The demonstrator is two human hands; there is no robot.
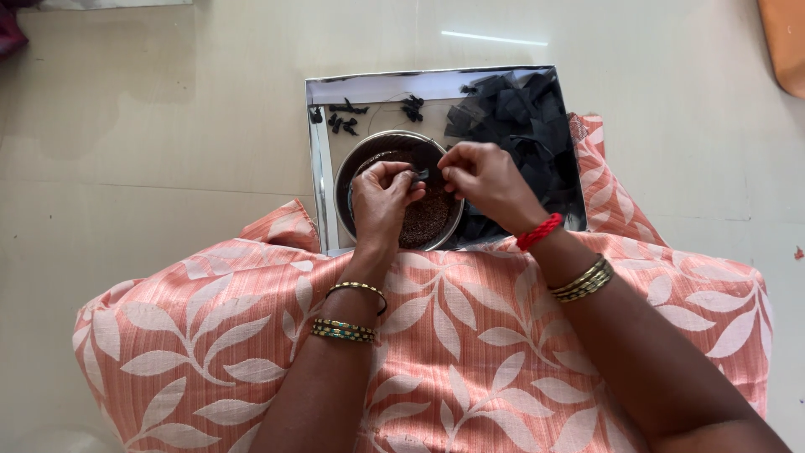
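Left hand [381, 201] and right hand [486, 180], each grip pinching one small dark piece [422, 174] (over one seed bowl [352, 164]), one steel tray [323, 180]

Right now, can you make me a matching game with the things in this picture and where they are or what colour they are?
1. round bowl
2. black fabric squares
3. small black tied bundles
4. thread bracelet

A. red, on the right wrist
B. piled at the tray's right side
C. holds tiny brown seeds
D. scattered at the tray's far left

Pairs: 1-C, 2-B, 3-D, 4-A
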